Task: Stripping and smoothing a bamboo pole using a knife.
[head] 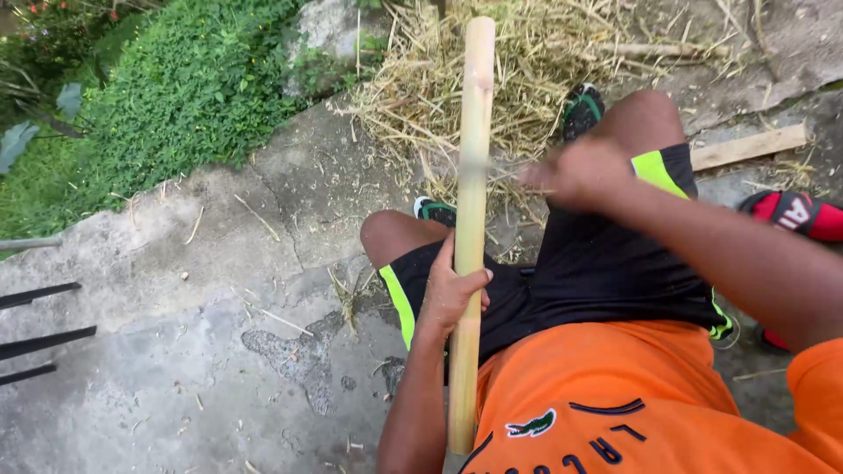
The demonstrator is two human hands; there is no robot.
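A long pale bamboo pole [472, 158] runs upright through the middle of the head view, from my lap up past my knees. My left hand [452, 290] is wrapped around its lower half and grips it. My right hand [580, 171] is blurred with motion just right of the pole, closed on a thin blade [492, 165] whose edge lies against the bamboo at about mid-height. My legs in black shorts with green trim sit on either side of the pole.
A heap of dry straw and bamboo shavings [527, 61] lies beyond my knees. A flat wooden slat [746, 147] and a red sandal [795, 215] lie at right. Cracked concrete ground [176, 333] spreads left, bordered by green plants [176, 88]. Dark rods [39, 333] stick in at far left.
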